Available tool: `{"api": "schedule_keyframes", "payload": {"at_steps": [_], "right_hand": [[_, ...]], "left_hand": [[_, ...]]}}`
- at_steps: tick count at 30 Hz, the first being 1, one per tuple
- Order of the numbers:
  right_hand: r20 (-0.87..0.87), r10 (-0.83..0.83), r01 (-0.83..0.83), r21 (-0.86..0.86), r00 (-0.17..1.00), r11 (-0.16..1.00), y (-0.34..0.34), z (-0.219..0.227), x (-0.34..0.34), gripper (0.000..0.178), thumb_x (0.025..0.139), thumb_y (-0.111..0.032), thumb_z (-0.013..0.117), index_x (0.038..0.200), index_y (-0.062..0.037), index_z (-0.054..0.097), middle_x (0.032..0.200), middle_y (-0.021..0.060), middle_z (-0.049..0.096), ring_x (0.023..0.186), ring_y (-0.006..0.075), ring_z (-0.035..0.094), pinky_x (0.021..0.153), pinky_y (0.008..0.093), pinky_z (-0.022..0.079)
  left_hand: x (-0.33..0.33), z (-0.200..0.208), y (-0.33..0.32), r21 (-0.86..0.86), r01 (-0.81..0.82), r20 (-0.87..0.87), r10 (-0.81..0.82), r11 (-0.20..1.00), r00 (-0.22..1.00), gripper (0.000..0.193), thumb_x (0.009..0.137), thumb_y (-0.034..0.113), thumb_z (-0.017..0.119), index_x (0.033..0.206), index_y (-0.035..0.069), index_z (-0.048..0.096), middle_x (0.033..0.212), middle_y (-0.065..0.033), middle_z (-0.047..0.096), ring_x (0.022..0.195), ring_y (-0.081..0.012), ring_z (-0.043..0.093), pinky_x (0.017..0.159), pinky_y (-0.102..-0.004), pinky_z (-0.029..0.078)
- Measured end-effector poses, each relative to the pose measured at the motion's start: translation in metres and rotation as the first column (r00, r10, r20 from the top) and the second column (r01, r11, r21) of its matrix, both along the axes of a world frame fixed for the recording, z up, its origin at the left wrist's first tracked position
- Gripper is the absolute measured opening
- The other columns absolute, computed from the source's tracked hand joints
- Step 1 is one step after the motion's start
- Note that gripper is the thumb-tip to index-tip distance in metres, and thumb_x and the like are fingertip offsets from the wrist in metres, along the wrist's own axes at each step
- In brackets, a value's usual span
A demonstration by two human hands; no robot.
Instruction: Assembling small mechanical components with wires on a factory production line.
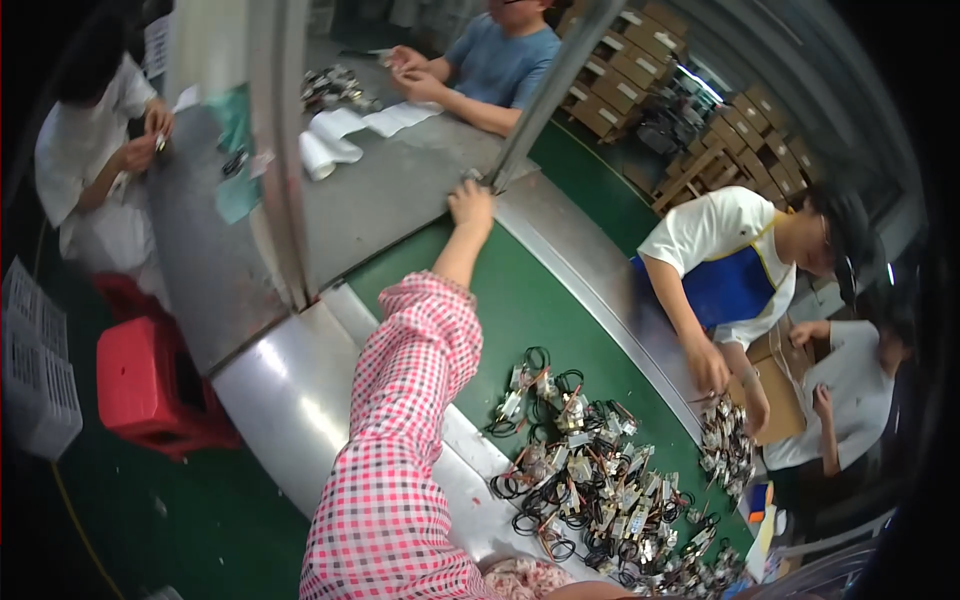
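Observation:
My left arm, in a pink checked sleeve, stretches forward across the green work surface. My left hand (472, 205) is at the far end, beside the foot of a metal post (545, 95), over the edge of the grey metal table (390, 220). Its fingers are curled down round a small metallic thing, mostly hidden, whose kind I cannot make out. A large heap of small metal parts with black cable loops (590, 480) lies on the green surface (500, 300), to the right of my sleeve. My right hand does not show.
Across the grey table sits a person in blue (500, 60), near white sheets (335, 140) and more parts (335, 88). At right a co-worker (730, 260) reaches to a smaller heap (727, 440). A red stool (145, 380) and another seated person (100, 170) are at left.

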State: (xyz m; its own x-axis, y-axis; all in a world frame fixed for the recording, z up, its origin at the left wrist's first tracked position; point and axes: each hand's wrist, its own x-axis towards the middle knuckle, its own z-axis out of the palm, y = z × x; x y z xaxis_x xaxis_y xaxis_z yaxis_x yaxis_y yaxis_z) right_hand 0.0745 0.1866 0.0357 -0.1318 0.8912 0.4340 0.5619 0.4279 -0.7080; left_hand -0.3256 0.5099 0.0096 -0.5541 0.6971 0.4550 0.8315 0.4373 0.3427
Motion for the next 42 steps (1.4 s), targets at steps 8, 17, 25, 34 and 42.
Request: {"api": "schedule_keyframes", "payload": {"at_steps": [8, 17, 25, 34, 42], "right_hand": [[-0.079, -0.052, 0.037, -0.183, 0.996, 0.982, -0.051, -0.009, 0.011, 0.005, 0.076, -0.001, 0.052, 0.077, 0.0016, 0.056, 0.073, 0.0117, 0.057, 0.068, 0.0225, 0.055, 0.064, 0.0298, 0.043], [-0.062, 0.213, -0.217, -0.473, 0.975, 0.854, -0.149, 0.021, 0.062, 0.006, 0.076, -0.001, 0.053, 0.079, 0.0017, 0.056, 0.075, 0.0119, 0.058, 0.071, 0.0228, 0.056, 0.066, 0.0296, 0.043], [-0.145, 0.252, -0.29, -0.543, 0.957, 0.788, -0.21, 0.049, 0.115, 0.012, 0.076, -0.001, 0.055, 0.088, 0.0008, 0.058, 0.085, 0.0126, 0.059, 0.08, 0.0231, 0.056, 0.073, 0.0284, 0.042], [-0.243, 0.162, -0.263, -0.475, 0.956, 0.84, -0.239, 0.029, 0.151, 0.018, 0.074, -0.006, 0.056, 0.092, 0.0, 0.058, 0.086, 0.0107, 0.059, 0.082, 0.0201, 0.056, 0.074, 0.0281, 0.043], [-0.441, -0.293, 0.485, 0.426, 0.848, 0.764, -0.156, 0.082, 0.123, 0.018, 0.08, -0.014, 0.045, 0.069, -0.0072, 0.033, 0.06, 0.0092, 0.043, 0.052, 0.0142, 0.039, 0.046, 0.0235, 0.034]], "left_hand": [[-0.02, 0.005, -0.048, 0.228, 0.315, 0.235, -0.366, 0.921, 0.9, 0.024, 0.079, 0.027, 0.053, 0.088, 0.005, 0.059, 0.091, -0.0117, 0.055, 0.079, -0.0255, 0.056, 0.068, -0.0378, 0.045], [0.116, 0.116, -0.277, 0.793, 0.43, 0.507, -0.858, 0.431, -0.076, 0.032, 0.088, 0.027, 0.044, 0.081, 0.0, 0.059, 0.081, -0.0025, 0.06, 0.069, -0.0068, 0.046, 0.065, -0.0203, 0.036], [0.265, 0.057, -0.479, 0.508, 0.815, 0.854, -0.044, 0.278, -0.518, 0.025, 0.089, 0.022, 0.04, 0.082, 0.001, 0.053, 0.09, -0.0074, 0.056, 0.083, -0.0164, 0.052, 0.077, -0.0291, 0.04], [0.297, 0.045, -0.497, 0.447, 0.805, 0.88, 0.031, -0.389, -0.474, 0.042, 0.081, 0.015, 0.044, 0.123, 0.006, 0.04, 0.127, -0.0104, 0.039, 0.114, -0.0205, 0.038, 0.088, -0.0321, 0.036], [0.313, 0.087, -0.457, 0.411, 0.752, 0.85, 0.08, 0.516, -0.52, 0.04, 0.089, 0.035, 0.037, 0.115, 0.006, 0.045, 0.087, -0.0062, 0.05, 0.066, -0.0116, 0.045, 0.058, -0.0258, 0.039]]}}
